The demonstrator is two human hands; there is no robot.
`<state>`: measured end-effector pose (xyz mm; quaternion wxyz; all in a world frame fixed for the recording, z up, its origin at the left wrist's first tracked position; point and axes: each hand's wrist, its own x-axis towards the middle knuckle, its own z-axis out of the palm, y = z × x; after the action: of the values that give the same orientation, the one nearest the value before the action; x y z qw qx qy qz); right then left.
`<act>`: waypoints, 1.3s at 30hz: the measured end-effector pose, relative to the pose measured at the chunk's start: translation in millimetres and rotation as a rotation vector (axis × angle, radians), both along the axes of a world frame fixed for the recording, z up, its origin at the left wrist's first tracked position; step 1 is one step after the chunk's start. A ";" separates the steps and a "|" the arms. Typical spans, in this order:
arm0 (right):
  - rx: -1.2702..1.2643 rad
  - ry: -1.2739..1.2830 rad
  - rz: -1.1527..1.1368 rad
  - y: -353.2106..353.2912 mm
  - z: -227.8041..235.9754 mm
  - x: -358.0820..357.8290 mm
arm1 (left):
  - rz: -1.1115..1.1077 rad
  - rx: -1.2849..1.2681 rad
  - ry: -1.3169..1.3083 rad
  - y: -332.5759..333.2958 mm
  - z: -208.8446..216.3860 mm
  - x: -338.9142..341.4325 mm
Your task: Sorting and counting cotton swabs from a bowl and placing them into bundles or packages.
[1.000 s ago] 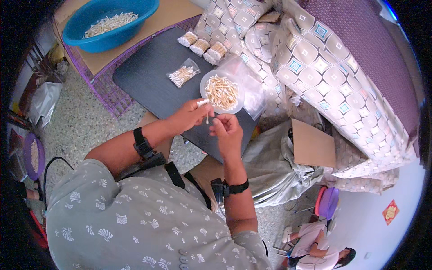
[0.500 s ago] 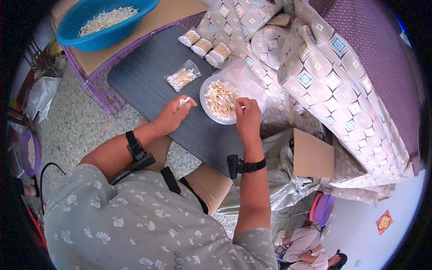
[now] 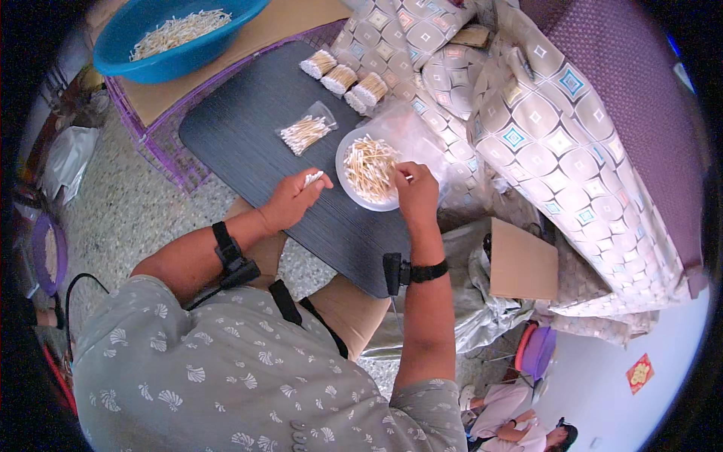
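Several cotton swabs (image 3: 313, 178) with white tips are bunched in my left hand (image 3: 294, 200), whose fingers are wrapped round them over the dark table. My right hand (image 3: 416, 192) is at the right rim of a round whitish bowl (image 3: 343, 183) heaped with loose cotton swabs (image 3: 370, 167). Its fingertips are pinched on a swab (image 3: 409, 178), of which a white tip shows. Beyond my left hand lies a clear plastic bag (image 3: 325, 114) partly filled with swabs. Several bundles of swabs (image 3: 340, 78) stand in a row at the table's far edge.
A dark table (image 3: 233, 124) is under the work. A large blue basin (image 3: 120, 69) of swabs stands at the far left on cardboard. Patterned cloth (image 3: 542, 135) and an open cardboard box (image 3: 525, 260) are on the right. Another person (image 3: 508, 422) sits at the lower right.
My left hand has shifted slightly down and tilted, still holding its swabs. The right hand stays by the bowl's rim with little movement.
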<state>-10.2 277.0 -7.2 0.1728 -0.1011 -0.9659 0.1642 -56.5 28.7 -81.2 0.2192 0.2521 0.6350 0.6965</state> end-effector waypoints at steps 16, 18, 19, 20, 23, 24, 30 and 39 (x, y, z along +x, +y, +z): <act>-1.274 -0.115 0.153 -101.5 45.5 77.6 | -0.407 0.300 -0.398 6.1 75.5 7.9; -1.320 -0.104 0.173 -113.7 43.5 87.1 | -0.441 0.303 -0.410 10.6 76.1 16.0; -1.365 -0.097 0.193 -118.7 43.0 91.0 | -0.473 0.308 -0.424 10.7 75.9 19.7; -1.364 -0.092 0.192 -120.8 42.0 94.3 | -0.478 0.308 -0.421 9.1 76.7 22.4; -1.387 -0.092 0.242 -125.1 39.8 103.0 | -0.492 0.289 -0.407 3.2 81.7 30.8; -1.389 -0.087 0.233 -127.0 40.3 105.9 | -0.472 0.293 -0.433 0.9 86.1 35.3; -1.334 -0.035 0.189 -136.9 45.5 113.5 | -0.411 0.231 -0.404 -9.4 96.0 44.5; -1.214 0.051 0.161 -135.7 39.1 119.9 | -0.398 0.178 -0.196 -13.3 101.7 55.8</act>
<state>109.7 141.3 31.9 0.0945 -0.1042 -0.7000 0.7002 -0.7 15.4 20.4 0.3898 0.3220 0.4847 0.7138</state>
